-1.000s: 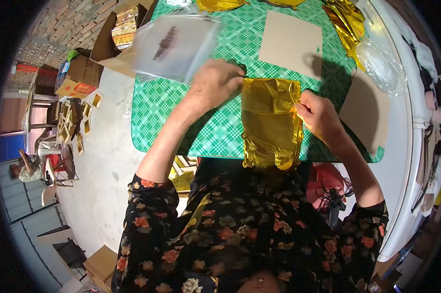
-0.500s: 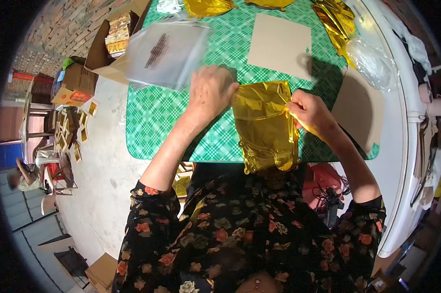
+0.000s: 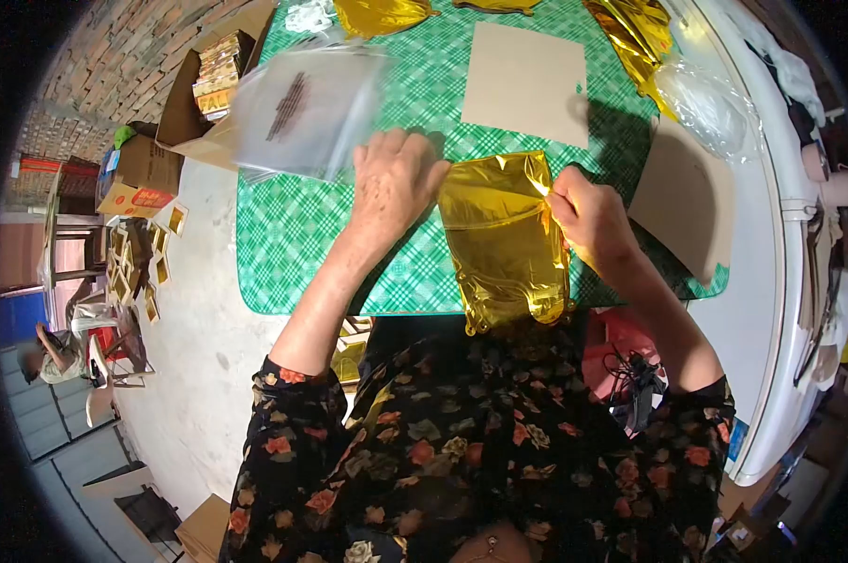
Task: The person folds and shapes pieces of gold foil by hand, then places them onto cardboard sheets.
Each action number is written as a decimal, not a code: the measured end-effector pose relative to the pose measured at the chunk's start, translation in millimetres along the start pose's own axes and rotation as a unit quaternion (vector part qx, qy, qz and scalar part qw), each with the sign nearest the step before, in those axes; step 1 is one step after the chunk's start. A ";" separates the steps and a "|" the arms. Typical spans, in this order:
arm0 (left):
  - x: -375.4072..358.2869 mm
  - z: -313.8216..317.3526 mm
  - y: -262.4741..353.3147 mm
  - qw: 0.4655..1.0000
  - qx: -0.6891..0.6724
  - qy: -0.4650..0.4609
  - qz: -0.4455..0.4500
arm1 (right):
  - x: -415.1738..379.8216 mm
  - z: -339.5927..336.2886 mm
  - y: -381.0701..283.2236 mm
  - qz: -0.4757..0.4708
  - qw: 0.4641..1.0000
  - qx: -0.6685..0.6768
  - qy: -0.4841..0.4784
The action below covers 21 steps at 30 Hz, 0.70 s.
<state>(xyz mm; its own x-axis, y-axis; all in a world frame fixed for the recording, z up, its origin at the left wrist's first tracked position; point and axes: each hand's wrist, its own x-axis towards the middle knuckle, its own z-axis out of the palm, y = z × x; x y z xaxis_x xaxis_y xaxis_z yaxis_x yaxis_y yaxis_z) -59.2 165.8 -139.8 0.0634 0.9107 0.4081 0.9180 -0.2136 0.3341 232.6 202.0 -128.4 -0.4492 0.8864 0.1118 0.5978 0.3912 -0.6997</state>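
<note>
A folded gold foil balloon (image 3: 495, 225) lies at the front of the table, its lower end with small tabs hanging past the edge towards my lap. My right hand (image 3: 595, 223) is closed on its right side near the top, fingers curled and thumb pressed in. Palm down, my left hand (image 3: 391, 183) rests on the cloth by the foil's upper left corner. Its thumb is out to the side at that corner, and its bent fingertips are partly hidden. Just beyond it lies a stack of clear plastic bags (image 3: 302, 117) with dark print.
A beige card (image 3: 525, 84) lies on the green checked tablecloth (image 3: 293, 244), another card (image 3: 687, 202) at right. More gold foil (image 3: 382, 14) and a clear plastic bag (image 3: 710, 108) lie farther back. Cardboard boxes (image 3: 143, 169) stand left. A person (image 3: 58, 355) sits far left.
My left hand has shifted slightly left, its thumb pulling back from the foil's corner. My right hand keeps its grip on the foil. The view has turned a little.
</note>
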 end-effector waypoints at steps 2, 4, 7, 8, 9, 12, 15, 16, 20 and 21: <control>0.4 -0.8 0.4 1.000 0.002 -0.003 0.004 | 0.5 0.9 2.7 -0.023 1.000 -0.006 0.003; 1.6 -3.9 3.7 1.000 0.007 0.009 0.024 | 0.9 1.2 3.3 -0.027 1.000 -0.003 0.004; 5.2 -9.4 21.6 0.996 -0.009 0.034 0.085 | 2.4 2.3 5.5 -0.020 1.000 -0.004 0.002; 5.9 -10.7 29.5 0.993 -0.032 0.030 0.107 | 2.7 2.7 6.6 -0.015 1.000 -0.004 0.001; 5.8 -10.7 34.6 0.990 -0.055 0.026 0.130 | 3.6 2.5 8.0 -0.008 1.000 0.004 -0.006; -5.3 -0.4 47.9 0.986 -0.048 -0.054 0.147 | 5.5 0.9 10.3 0.011 0.999 0.028 -0.023; -18.6 9.6 54.3 0.984 -0.031 -0.100 0.141 | 6.2 -4.0 3.8 0.028 0.997 0.054 -0.038; -22.3 10.1 59.5 0.986 -0.016 -0.094 0.137 | 6.8 -7.0 -0.2 0.038 0.996 0.067 -0.047; -31.0 15.9 70.2 0.987 0.010 -0.104 0.121 | 8.0 -8.7 2.4 0.043 0.994 0.079 -0.068; -32.3 17.0 71.9 0.987 0.015 -0.105 0.119 | 8.3 -8.8 5.0 0.049 0.992 0.089 -0.075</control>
<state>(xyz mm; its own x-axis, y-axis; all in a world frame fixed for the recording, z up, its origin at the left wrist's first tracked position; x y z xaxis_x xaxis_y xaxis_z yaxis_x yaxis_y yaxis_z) 11.4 127.0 -143.4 0.3557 0.8900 0.2853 0.8784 -0.4226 0.2233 237.7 213.5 -124.7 -0.4962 0.8662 -0.0591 0.5226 0.2436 -0.8170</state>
